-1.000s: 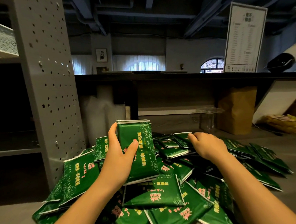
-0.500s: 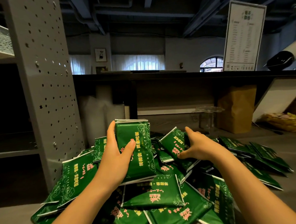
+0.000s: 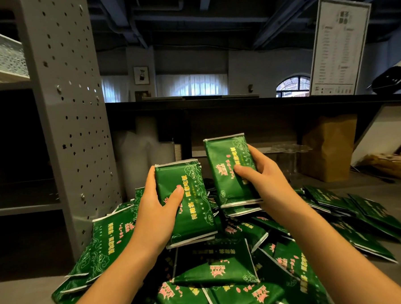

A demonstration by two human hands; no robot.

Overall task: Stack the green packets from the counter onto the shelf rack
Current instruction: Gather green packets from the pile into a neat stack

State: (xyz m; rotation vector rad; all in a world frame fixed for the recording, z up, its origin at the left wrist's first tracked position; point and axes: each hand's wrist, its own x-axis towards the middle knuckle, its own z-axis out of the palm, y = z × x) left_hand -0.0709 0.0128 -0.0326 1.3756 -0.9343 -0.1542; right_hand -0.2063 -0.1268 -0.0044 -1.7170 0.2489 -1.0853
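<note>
Left hand and right hand each grip green packets; square both bundles together before reaching the shelf rack at nine o'clock.

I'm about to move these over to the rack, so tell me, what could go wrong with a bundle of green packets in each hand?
1. The left hand pinches its bundle from one side only; the glossy packets could fan out and slide apart.
2. The right hand holds its bundle tilted, so the loose lower edges may slip.
3. The perforated upright of the rack stands close on the left; a swinging bundle might clip it.
</note>
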